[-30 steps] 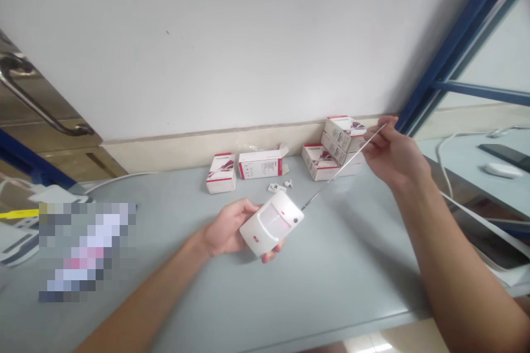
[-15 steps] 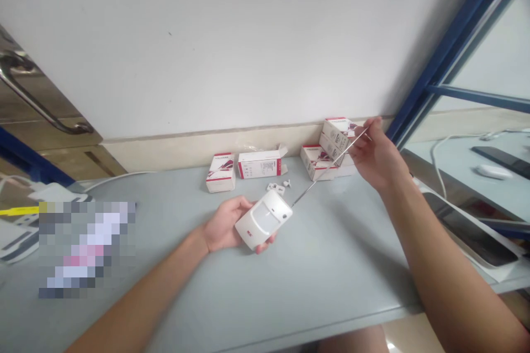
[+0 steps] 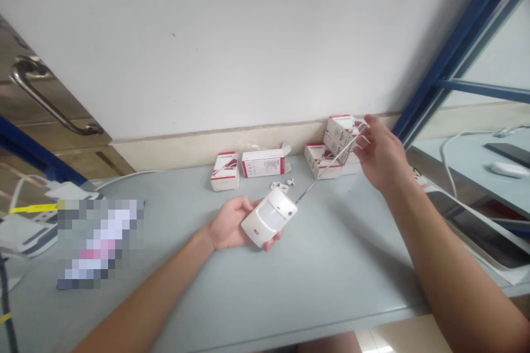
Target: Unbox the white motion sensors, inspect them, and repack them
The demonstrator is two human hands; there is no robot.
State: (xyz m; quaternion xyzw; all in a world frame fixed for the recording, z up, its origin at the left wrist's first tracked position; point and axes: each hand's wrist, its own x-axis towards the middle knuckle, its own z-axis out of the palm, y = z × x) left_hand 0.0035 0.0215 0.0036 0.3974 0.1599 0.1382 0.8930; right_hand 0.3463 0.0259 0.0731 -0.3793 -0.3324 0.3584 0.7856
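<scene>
A white motion sensor (image 3: pixel 269 218), with a grey window and a small red logo, rests tilted in my left hand (image 3: pixel 232 223), whose fingers wrap under and around it. From its upper right corner runs a thin metal telescopic antenna (image 3: pixel 323 172), drawn out long. The far tip of that antenna is between the fingers of my right hand (image 3: pixel 383 154), up by the stacked boxes. Just behind the sensor, small white plastic bracket parts (image 3: pixel 280 184) lie on the grey table (image 3: pixel 323 281).
Against the wall stand a red-and-white box (image 3: pixel 225 172), an opened box (image 3: pixel 264 164) with its flap out, and several stacked boxes (image 3: pixel 323 161). At right lies a dark-screened phone-like device (image 3: pixel 476 226). White power strips and cables (image 3: pixel 31 229) and a pixelated item (image 3: pixel 99 242) lie left.
The view has shifted slightly, so most things appear a little further right. Both hands keep their hold on the sensor and its antenna, which looks about equally long.
</scene>
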